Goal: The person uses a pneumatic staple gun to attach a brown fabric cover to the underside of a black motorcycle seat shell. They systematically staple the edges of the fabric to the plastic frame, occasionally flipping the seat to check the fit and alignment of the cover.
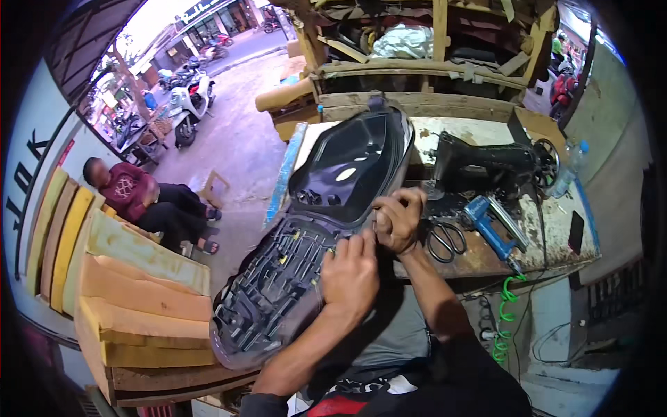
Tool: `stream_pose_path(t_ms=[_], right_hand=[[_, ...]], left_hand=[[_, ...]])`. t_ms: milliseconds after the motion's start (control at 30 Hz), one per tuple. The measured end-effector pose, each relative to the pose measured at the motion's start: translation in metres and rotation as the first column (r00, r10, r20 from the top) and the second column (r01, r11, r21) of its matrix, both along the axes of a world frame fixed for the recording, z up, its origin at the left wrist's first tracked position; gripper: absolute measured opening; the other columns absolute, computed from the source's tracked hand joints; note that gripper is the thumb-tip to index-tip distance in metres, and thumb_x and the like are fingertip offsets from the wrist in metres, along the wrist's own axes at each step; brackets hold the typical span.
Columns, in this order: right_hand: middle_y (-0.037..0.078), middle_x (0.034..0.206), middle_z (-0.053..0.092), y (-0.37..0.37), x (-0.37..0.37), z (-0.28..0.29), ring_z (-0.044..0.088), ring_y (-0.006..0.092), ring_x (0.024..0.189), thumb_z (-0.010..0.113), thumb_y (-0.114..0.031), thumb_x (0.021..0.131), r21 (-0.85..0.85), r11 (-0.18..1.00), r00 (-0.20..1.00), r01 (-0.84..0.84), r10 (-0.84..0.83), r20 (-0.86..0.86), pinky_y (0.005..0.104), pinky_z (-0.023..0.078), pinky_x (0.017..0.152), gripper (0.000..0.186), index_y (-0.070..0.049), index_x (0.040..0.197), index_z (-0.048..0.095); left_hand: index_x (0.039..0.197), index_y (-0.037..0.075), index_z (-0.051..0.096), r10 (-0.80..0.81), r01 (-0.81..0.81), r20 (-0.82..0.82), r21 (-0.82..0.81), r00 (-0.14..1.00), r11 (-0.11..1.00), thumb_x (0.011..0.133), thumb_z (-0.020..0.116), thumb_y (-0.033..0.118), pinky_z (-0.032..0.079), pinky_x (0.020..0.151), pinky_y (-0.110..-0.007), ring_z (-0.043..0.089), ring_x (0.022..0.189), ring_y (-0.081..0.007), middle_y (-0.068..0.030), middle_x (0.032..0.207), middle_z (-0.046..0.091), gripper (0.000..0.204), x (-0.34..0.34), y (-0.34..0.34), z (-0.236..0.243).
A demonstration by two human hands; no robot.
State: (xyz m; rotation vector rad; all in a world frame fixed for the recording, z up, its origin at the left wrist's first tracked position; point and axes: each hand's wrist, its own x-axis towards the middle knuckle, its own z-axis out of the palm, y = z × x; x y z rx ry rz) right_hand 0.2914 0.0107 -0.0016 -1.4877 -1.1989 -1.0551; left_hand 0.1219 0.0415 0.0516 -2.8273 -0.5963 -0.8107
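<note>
An upturned dark motorcycle seat (260, 292), with a ribbed plastic underside and a hollowed black section (347, 160), lies diagonally from the bench down toward me. My left hand (347, 271) is closed at the seat's right edge, fingertips bent onto the cover. Just beyond it, my right hand (397, 219) is curled tight at the same edge; whatever is between its fingers is too hidden to name. Black-handled scissors (445, 240) and a blue staple gun (492, 222) lie to the right of my right hand, below a black sewing machine (486, 167).
A bottle (570, 167) and phone (576, 229) sit on the bench's (542, 247) right. Stacked foam (139, 306) fills the lower left. A seated person (128, 191) is at left, near parked scooters (194, 104). A wooden shelf (417, 68) stands behind; a green coiled hose (508, 313) hangs below.
</note>
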Motion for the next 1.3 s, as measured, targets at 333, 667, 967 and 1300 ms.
stream_pose_path(t_ms=[333,667,967,1300], right_hand=[[0.025,0.133,0.061,-0.177,0.057,-0.026,0.057,0.045,0.12,0.074,-0.021,0.089,-0.773,0.531,0.614,0.347,-0.752,-0.241,0.0522,0.047,0.1,0.045,-0.001,0.127,0.06],[0.04,0.111,0.068,-0.2,0.098,0.002,0.066,0.0566,0.107,0.069,-0.029,0.082,-0.905,0.41,0.57,0.11,-0.772,-0.281,0.0564,0.053,0.094,0.068,0.012,0.135,0.056],[0.035,0.099,0.073,-0.133,0.012,0.081,0.074,0.0423,0.095,0.076,-0.043,0.073,-0.823,0.493,0.492,-0.282,-0.662,-0.566,0.0475,0.056,0.085,0.064,0.015,0.099,0.07],[0.033,0.096,0.073,-0.086,-0.005,0.082,0.076,0.0418,0.093,0.077,-0.036,0.072,-0.902,0.353,0.616,-0.249,-0.661,-0.428,0.0466,0.059,0.083,0.051,0.01,0.095,0.074]], left_hand=[[0.129,-0.003,0.068,0.025,-0.025,-0.104,0.005,0.994,1.0,0.082,0.065,0.017,0.046,0.076,-0.036,0.059,0.093,-0.02,-0.0049,0.105,0.064,0.051,0.016,-0.038,-0.104],[0.088,0.008,0.082,-0.039,0.04,-0.124,-0.001,0.991,0.999,0.084,0.069,0.03,0.045,0.077,-0.039,0.06,0.095,-0.0245,-0.0215,0.136,0.066,0.026,0.027,-0.051,-0.117],[0.094,0.01,0.082,-0.08,0.079,-0.111,-0.02,0.991,0.997,0.086,0.066,0.022,0.046,0.079,-0.039,0.061,0.101,-0.0234,-0.0137,0.134,0.066,0.022,0.02,-0.041,-0.103],[0.097,0.008,0.082,-0.022,0.017,-0.118,-0.04,0.993,0.999,0.086,0.065,0.02,0.046,0.079,-0.037,0.063,0.101,-0.0219,-0.0116,0.135,0.067,0.023,0.018,-0.048,-0.104]])
